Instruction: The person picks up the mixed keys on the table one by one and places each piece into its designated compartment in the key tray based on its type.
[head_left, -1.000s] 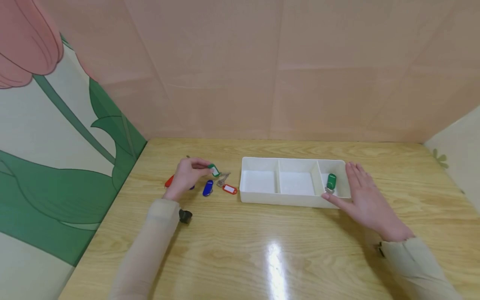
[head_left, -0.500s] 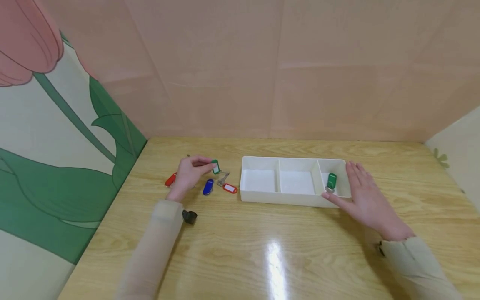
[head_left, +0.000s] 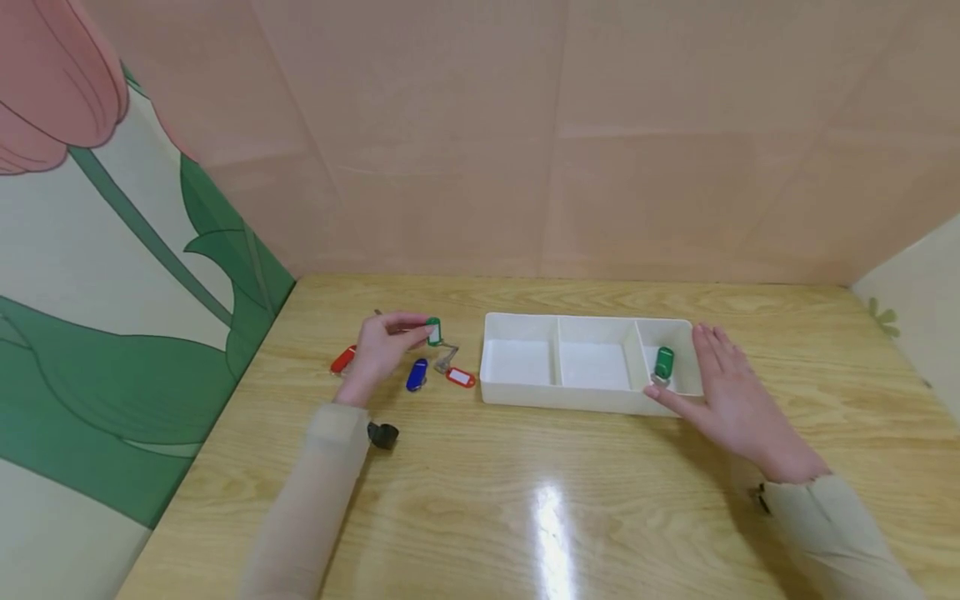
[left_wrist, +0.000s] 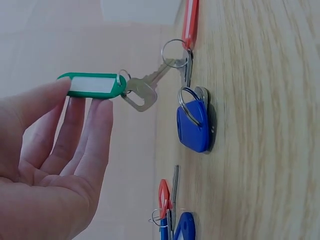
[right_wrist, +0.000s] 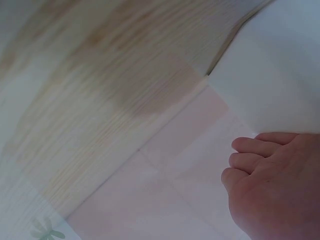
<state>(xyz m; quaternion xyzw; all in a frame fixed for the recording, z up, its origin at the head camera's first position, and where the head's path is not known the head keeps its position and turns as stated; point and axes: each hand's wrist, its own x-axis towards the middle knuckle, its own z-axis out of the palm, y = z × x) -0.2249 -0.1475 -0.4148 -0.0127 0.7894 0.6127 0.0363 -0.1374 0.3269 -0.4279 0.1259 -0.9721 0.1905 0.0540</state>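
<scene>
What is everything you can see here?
Table: one, wood-toned, foreground
Tray: one, white, on the table
Green key tags: two, one in tray's right compartment, one held up
Red key tags: two, on the table
Blue key tags: at least two, on the table
Keys: several, metallic, with tags; count unclear
Backdrop: one, pinkish, behind the table
Flower mural: one, pink and green, left side
Small object: one, black, by left sleeve
Left hand: one, pinching a green tag
Right hand: one, against tray's right end
Sleeves: two, beige
</scene>
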